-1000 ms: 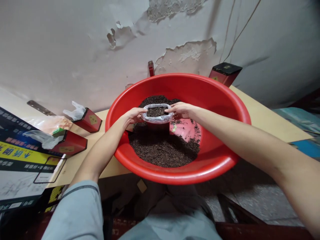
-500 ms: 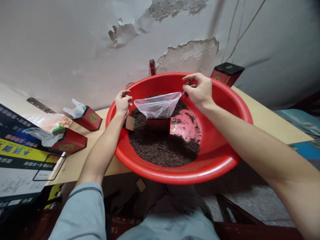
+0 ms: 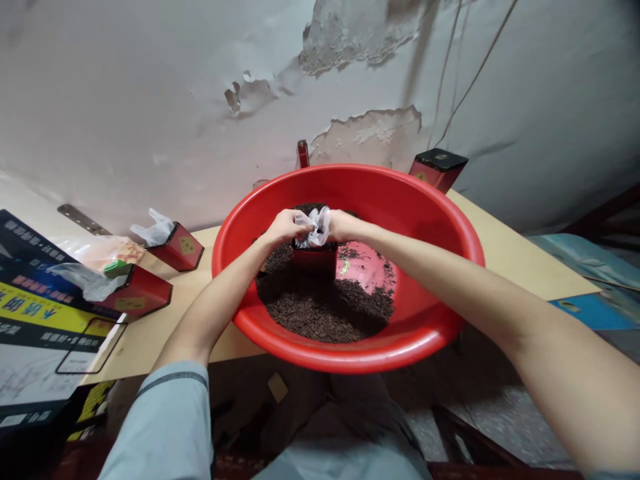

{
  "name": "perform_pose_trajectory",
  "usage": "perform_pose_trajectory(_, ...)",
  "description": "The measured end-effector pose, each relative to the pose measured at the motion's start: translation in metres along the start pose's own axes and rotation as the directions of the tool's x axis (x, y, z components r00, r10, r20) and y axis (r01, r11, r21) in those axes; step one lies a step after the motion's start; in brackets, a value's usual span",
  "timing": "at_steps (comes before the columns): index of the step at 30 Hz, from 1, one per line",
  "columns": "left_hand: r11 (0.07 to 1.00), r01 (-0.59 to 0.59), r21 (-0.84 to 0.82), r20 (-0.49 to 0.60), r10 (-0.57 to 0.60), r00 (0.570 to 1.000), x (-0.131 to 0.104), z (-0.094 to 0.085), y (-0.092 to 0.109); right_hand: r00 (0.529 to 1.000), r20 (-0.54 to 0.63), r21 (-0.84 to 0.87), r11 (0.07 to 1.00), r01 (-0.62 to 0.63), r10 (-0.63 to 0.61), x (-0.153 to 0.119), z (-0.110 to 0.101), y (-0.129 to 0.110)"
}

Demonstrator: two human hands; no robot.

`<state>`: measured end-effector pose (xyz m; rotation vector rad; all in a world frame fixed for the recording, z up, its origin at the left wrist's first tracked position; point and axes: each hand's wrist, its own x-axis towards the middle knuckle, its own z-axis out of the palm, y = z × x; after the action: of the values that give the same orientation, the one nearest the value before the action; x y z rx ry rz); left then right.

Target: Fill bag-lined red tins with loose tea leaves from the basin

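Note:
A clear plastic bag (image 3: pixel 318 227) sticks up from a dark red tin (image 3: pixel 315 264), its top gathered between my two hands. My left hand (image 3: pixel 289 225) is closed on the bag's left side, and my right hand (image 3: pixel 342 225) is closed on its right side. The tin stands upright in a large red basin (image 3: pixel 360 360), among dark loose leaf-like flakes (image 3: pixel 325 313). Part of the basin's floor shows through at the right of the flakes.
Two red tins (image 3: pixel 183 248) (image 3: pixel 145 291) with plastic bags lie tilted at the left, beside printed boxes (image 3: pixel 40 313). A black-lidded red tin (image 3: pixel 439 168) stands behind the basin at the right. The peeling wall (image 3: pixel 200 100) rises behind the wooden table (image 3: pixel 520 260).
Both hands have moved inward from beside the bag and taken hold of it. The wide-open bag mouth is now bunched together above the tin. The view has shifted slightly.

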<state>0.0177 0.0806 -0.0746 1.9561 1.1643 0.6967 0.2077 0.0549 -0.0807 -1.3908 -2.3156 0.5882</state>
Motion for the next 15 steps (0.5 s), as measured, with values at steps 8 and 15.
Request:
perform_pose_trajectory(8, 0.968, -0.219, 0.125, -0.090, 0.231, 0.969, -0.009, 0.005, 0.001, 0.975, -0.107, -0.075, 0.977, -0.201, 0.193, 0.019, 0.022, -0.029)
perform_pose_trajectory(15, 0.911, -0.363, 0.195, 0.057, 0.359, 0.931, -0.021, -0.017, 0.002, 0.955, -0.221, -0.095, 0.970, -0.224, 0.199, 0.008, 0.034, -0.027)
